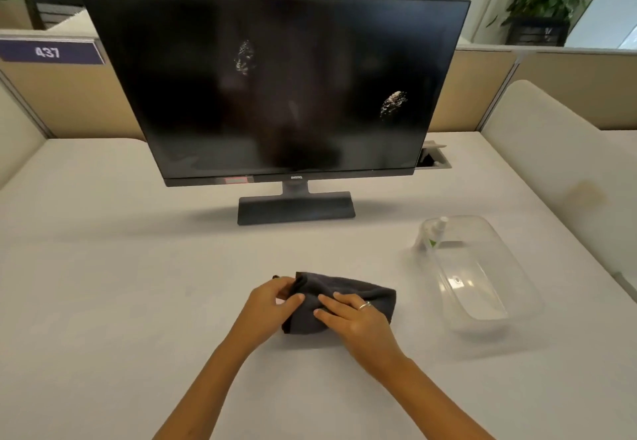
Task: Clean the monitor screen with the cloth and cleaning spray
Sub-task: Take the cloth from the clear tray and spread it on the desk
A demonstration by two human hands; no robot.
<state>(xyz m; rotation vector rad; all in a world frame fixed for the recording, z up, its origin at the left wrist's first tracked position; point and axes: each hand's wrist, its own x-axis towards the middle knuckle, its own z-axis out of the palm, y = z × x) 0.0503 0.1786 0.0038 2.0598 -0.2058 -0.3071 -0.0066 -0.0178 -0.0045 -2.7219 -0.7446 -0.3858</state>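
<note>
Your left hand pinches the left edge of the dark cloth, thumb on top and fingers curled round the fold. Your right hand lies flat on the cloth with its fingers stretched out and close together, pressing it onto the desk; it grips nothing. The cloth sits bunched on the desk in front of the monitor, well apart from its stand. The screen is dark, with two speckled wet patches, one near the middle and one to the right. The spray bottle stands at the far end of a clear plastic tub to your right.
</note>
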